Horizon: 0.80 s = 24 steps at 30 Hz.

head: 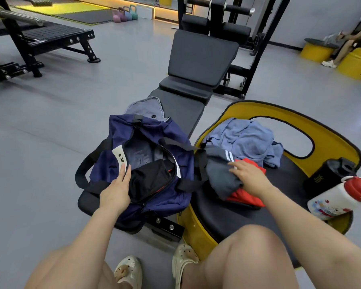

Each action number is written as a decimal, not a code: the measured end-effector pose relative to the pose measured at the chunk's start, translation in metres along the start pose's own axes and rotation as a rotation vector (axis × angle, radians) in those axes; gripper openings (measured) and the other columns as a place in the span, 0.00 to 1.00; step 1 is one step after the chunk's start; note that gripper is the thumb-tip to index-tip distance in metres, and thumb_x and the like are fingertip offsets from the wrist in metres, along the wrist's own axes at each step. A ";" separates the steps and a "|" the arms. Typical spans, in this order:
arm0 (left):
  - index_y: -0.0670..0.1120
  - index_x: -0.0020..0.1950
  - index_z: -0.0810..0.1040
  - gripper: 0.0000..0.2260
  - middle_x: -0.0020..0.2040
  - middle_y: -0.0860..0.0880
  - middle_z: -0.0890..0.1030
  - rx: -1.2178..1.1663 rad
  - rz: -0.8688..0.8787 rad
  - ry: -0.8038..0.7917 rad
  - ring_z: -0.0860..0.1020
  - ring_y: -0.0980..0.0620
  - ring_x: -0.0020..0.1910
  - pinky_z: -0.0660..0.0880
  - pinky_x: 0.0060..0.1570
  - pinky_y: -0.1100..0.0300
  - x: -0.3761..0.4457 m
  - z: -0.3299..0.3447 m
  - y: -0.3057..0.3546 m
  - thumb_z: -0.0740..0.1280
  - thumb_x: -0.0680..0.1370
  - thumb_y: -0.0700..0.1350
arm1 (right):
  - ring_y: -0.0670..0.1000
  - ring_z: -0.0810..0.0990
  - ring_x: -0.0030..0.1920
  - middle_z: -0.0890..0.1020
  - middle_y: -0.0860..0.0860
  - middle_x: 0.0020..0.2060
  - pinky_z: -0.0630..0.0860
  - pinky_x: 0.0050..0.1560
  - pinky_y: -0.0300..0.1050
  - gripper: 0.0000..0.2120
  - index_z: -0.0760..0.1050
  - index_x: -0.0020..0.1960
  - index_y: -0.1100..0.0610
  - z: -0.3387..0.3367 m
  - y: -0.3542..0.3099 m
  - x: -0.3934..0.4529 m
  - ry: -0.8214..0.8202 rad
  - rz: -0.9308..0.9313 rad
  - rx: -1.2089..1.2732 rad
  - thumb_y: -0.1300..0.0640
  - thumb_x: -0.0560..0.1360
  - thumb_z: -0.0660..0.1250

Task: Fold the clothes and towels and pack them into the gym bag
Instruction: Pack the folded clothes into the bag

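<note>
Holding the gym bag [146, 170] open at its near-left rim: left hand [116, 189] lies flat, fingers straight, pressing the rim beside the white label, gripping nothing. Right hand [248, 177] rests on the gray shorts [219, 176], fingers loosely spread over the cloth; can't tell if anything is pinched underneath.

Where things are:
- Bag sits on the near end of the bench [181, 109], zipper open, mouth up.
- Gray shorts, striped edge showing, lie on the round yellow-rimmed seat [279, 197] just right of the bag, on top of a red garment [248, 195].
- Blue towel [244, 140] is bunched behind them on the same seat, unfolded.

Containers:
- Bag holds one black folded item [148, 181] at the near side; far half shows bare gray lining. Plenty of room.
- Black shaker [329, 174] and white bottle with red cap [340, 197] sit at the right edge of the seat, both closed; contents not visible.

Risks, my read:
- Shorts overlap the red garment, so a one-handed pull likely drags both and undoes any shape.
- Shorts look unfolded; stuffing them in as is skips the fold.
- Bag walls are soft. If the left hand lifts off, the mouth probably sags shut and catches the incoming cloth.
- Bag strap [198, 163] lies right beside the shorts and could snag.
- Tugging the towel toward the bag could knock the bottle over, since it leans at the seat's edge.
</note>
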<state>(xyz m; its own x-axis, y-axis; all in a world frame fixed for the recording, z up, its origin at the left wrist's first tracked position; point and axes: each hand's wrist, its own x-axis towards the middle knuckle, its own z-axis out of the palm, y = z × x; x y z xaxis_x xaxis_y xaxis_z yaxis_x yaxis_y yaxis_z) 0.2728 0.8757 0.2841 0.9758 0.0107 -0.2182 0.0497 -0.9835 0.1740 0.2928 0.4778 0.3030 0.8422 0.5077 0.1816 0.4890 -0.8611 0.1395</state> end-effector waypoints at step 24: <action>0.53 0.78 0.40 0.42 0.77 0.59 0.39 -0.245 -0.025 -0.011 0.65 0.51 0.29 0.59 0.24 0.63 -0.002 -0.008 -0.004 0.58 0.72 0.29 | 0.54 0.71 0.37 0.74 0.57 0.30 0.62 0.34 0.48 0.17 0.70 0.35 0.62 -0.081 -0.064 0.103 0.372 0.918 0.791 0.51 0.76 0.66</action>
<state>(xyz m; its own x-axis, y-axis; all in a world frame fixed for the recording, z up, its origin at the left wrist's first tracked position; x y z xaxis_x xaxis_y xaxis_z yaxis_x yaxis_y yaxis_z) 0.2726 0.8812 0.2918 0.9714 0.0312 -0.2356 0.1252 -0.9098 0.3958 0.3302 0.5872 0.3912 0.8906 -0.4168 0.1822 -0.1294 -0.6162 -0.7769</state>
